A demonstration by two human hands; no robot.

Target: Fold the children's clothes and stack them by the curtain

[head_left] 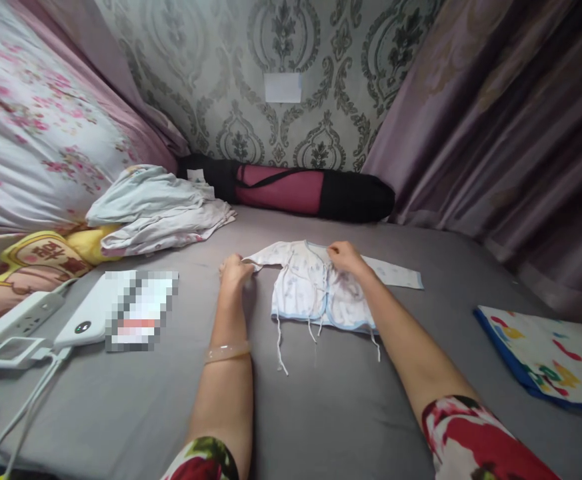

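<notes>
A small white baby shirt (298, 283) with blue edging lies spread out on the grey sheet, its white tie strings trailing below the hem. At the end of its left sleeve, my left hand (237, 270) is closed with the cuff pinched between the fingers. My right hand (345, 257) is closed on the fabric near the neckline, on the shirt's right half. The right sleeve stretches flat past my right wrist. My right forearm hides part of the shirt's right side.
A black and maroon rolled bag (278, 189) lies against the wall. Crumpled clothes (158, 207), a yellow cushion (45, 260), a white power bank (93, 313) and a power strip (25, 320) with cables are on the left. A folded colourful cloth (551, 353) lies right.
</notes>
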